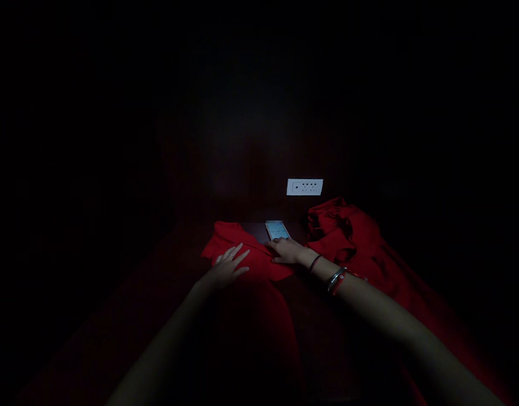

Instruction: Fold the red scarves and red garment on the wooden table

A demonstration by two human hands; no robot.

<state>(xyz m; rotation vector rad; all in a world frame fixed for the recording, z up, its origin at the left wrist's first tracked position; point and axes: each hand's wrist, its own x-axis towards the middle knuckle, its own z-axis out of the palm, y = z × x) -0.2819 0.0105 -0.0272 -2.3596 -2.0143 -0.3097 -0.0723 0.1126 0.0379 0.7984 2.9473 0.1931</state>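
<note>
A red garment (259,293) lies spread in front of me, its far end lit and its near part fading into shadow. Flat on its upper left part rests my left hand (229,269), fingers spread, with a ring on one finger. My right hand (287,251) touches the garment's upper right edge, its thumb and fingers apart. Just beyond that hand lies a pale, flat rectangular thing with a light frame (277,230); its kind is hard to make out, and the hand hides its near end.
A heap of red cloth (361,231) lies to the right, close to my right forearm. On the dark upright surface behind is a white socket panel (304,187). Deep darkness hides the surroundings.
</note>
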